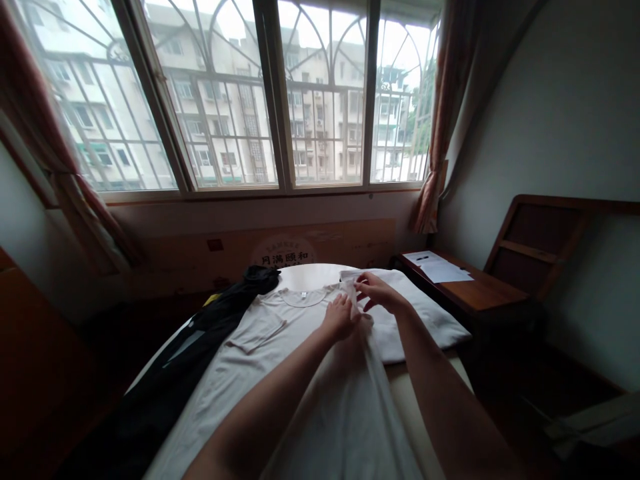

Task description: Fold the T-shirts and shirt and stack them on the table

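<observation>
A white short-sleeved T-shirt point(300, 333) lies spread out on a light-topped table point(320, 271), its neckline at the far end and one sleeve folded over on the left. My left hand point(341, 316) rests on the shirt near the right shoulder, its fingers stretched over the fabric. Close beside it, my right hand point(377, 292) pinches the fabric at that shoulder with curved fingers. Some cloth stands raised between the two hands. The right sleeve is bunched and partly hidden by my hands.
Dark clothing point(200, 340) lies along the table's left side. A folded white garment point(420, 313) sits to the right, under my right forearm. Farther right, papers and a pen point(437, 267) lie on a wooden chair or bench point(493, 293). Barred windows point(320, 133) and curtains point(433, 193) stand beyond.
</observation>
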The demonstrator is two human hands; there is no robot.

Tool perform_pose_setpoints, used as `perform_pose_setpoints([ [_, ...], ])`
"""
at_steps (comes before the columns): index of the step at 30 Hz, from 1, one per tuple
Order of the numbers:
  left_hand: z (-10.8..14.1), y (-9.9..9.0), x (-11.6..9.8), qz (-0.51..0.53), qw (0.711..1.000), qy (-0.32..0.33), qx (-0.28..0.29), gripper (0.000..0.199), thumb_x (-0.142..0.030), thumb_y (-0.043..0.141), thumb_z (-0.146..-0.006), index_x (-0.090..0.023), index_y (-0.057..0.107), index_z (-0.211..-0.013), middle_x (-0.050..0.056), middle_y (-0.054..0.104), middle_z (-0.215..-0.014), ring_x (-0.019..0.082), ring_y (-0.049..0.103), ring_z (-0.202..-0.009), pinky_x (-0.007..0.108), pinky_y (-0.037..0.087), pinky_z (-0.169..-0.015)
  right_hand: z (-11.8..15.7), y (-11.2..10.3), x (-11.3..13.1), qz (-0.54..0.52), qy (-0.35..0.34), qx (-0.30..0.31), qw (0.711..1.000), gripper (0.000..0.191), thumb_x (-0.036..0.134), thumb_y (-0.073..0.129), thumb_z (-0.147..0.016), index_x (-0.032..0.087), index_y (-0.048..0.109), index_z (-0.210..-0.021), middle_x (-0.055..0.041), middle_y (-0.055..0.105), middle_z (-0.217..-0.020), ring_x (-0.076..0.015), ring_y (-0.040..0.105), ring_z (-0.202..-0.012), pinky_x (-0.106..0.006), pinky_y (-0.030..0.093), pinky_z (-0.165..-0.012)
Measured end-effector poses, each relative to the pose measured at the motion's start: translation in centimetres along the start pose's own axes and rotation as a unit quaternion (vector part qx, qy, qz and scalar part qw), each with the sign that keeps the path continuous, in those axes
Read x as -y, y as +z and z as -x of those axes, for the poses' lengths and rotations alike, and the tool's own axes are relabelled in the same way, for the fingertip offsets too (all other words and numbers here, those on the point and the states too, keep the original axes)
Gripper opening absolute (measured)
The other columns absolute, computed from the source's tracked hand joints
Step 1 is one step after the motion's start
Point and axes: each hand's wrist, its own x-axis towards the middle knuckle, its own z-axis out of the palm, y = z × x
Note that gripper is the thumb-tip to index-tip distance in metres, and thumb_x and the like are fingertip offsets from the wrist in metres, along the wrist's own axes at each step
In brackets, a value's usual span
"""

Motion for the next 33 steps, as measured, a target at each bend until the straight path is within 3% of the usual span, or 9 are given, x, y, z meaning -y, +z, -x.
perform_pose_setpoints([
  [3,0.3,-1.8,1.6,0.072,0.997,-0.016,-0.029,0.045,-0.028,0.055,-0.089,-0.022,0.059,-0.134,0.009,0.057,-0.144,0.027,0.049,-0.134,0.040,0.037,-0.113,0.0,-0.7,-0.7,0.097,0.028,0.011,0.995,0.028,0.037,0.047,-0.098,0.023,0.045,-0.122,-0.0072,0.066,-0.107,-0.0144,0.067,-0.079,-0.015,0.049,-0.048],
  [6,0.8,-2.5,3.0,0.105,0.992,-0.051,-0.044,0.038,-0.020,0.054,-0.087,-0.019,0.066,-0.123,0.011,0.066,-0.133,0.027,0.057,-0.126,0.038,0.042,-0.108,0.1,-2.4,-2.3,0.178,0.083,-0.011,0.981,0.037,0.024,0.055,-0.091,0.019,0.047,-0.127,-0.0070,0.067,-0.099,-0.0121,0.064,-0.069,-0.014,0.039,-0.045],
  [9,1.2,-2.1,3.8,0.109,0.990,-0.073,-0.046,0.039,-0.016,0.054,-0.086,-0.018,0.065,-0.123,0.010,0.068,-0.129,0.025,0.060,-0.122,0.035,0.044,-0.106,0.3,-3.7,-3.7,0.205,0.132,0.066,0.968,0.045,0.019,0.072,-0.077,0.019,0.058,-0.120,-0.0017,0.067,-0.080,-0.0127,0.063,-0.059,-0.017,0.038,-0.047],
  [13,1.3,-1.2,4.3,0.118,0.986,-0.113,-0.041,0.048,-0.011,0.048,-0.087,-0.015,0.058,-0.133,0.009,0.071,-0.123,0.020,0.067,-0.110,0.029,0.049,-0.098,0.5,-3.5,-3.8,0.256,0.162,0.184,0.935,0.060,0.032,0.080,-0.071,0.021,0.057,-0.126,0.0024,0.065,-0.072,-0.0124,0.061,-0.056,-0.019,0.040,-0.050],
  [17,0.5,-1.5,4.1,0.098,0.984,-0.136,-0.062,0.051,-0.013,0.045,-0.089,-0.012,0.052,-0.140,0.013,0.068,-0.128,0.021,0.064,-0.116,0.030,0.047,-0.100,0.2,-2.2,-3.2,0.292,0.167,0.216,0.917,0.055,0.041,0.083,-0.069,0.018,0.063,-0.114,0.0035,0.061,-0.062,-0.0113,0.055,-0.051,-0.019,0.038,-0.049],
  [21,-2.0,-2.3,3.5,0.053,0.985,-0.140,-0.080,0.050,-0.020,0.051,-0.089,-0.013,0.054,-0.139,0.015,0.062,-0.137,0.026,0.056,-0.127,0.035,0.040,-0.108,0.0,-1.2,-3.0,0.316,0.172,0.220,0.907,0.037,0.033,0.084,-0.067,0.016,0.068,-0.096,0.0048,0.057,-0.053,-0.0102,0.050,-0.045,-0.020,0.035,-0.046],
  [25,-5.7,-2.4,3.1,0.019,0.987,-0.148,-0.055,0.037,-0.027,0.052,-0.091,-0.018,0.067,-0.123,0.013,0.069,-0.126,0.026,0.062,-0.117,0.035,0.045,-0.100,0.0,-1.1,-3.1,0.323,0.178,0.216,0.904,0.018,0.028,0.078,-0.072,0.015,0.070,-0.083,0.0044,0.056,-0.050,-0.0084,0.045,-0.042,-0.020,0.035,-0.046],
  [29,-8.8,-1.6,2.7,0.004,0.985,-0.168,-0.026,0.029,-0.040,0.055,-0.091,-0.022,0.076,-0.101,0.008,0.077,-0.106,0.023,0.069,-0.100,0.030,0.050,-0.085,-0.1,-1.2,-3.2,0.317,0.179,0.233,0.902,0.013,0.027,0.076,-0.073,0.016,0.071,-0.076,0.0032,0.060,-0.054,-0.0082,0.047,-0.043,-0.020,0.036,-0.047],
  [33,-10.5,-0.9,2.4,-0.014,0.986,-0.166,-0.026,0.032,-0.050,0.061,-0.086,-0.023,0.078,-0.091,0.009,0.077,-0.101,0.025,0.070,-0.098,0.031,0.051,-0.083,-0.3,-1.0,-3.3,0.322,0.182,0.226,0.901,0.015,0.029,0.079,-0.069,0.017,0.073,-0.077,0.0045,0.055,-0.049,-0.0097,0.048,-0.043,-0.021,0.036,-0.047],
])
